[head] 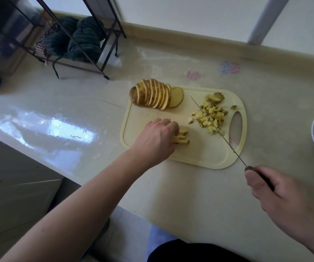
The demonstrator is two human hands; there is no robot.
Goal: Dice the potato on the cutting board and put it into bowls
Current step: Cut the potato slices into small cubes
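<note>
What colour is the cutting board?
Pale cream-yellow cutting board, clearest in the head view.

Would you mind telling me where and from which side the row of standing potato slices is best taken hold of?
Probably grip the sliced potato at its two ends, the skin-covered left end and the rightmost upright slice, coming down from above. The slices stand on edge, packed side by side and leaning, so squeezing along the row should keep them together; pinching across them would likely let them fan apart. One slice already lies flat at the right end.

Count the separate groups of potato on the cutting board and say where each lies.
3. The sliced potato at the far left corner, the diced pile beside the handle hole, and the strips under the left hand, partly hidden.
</note>
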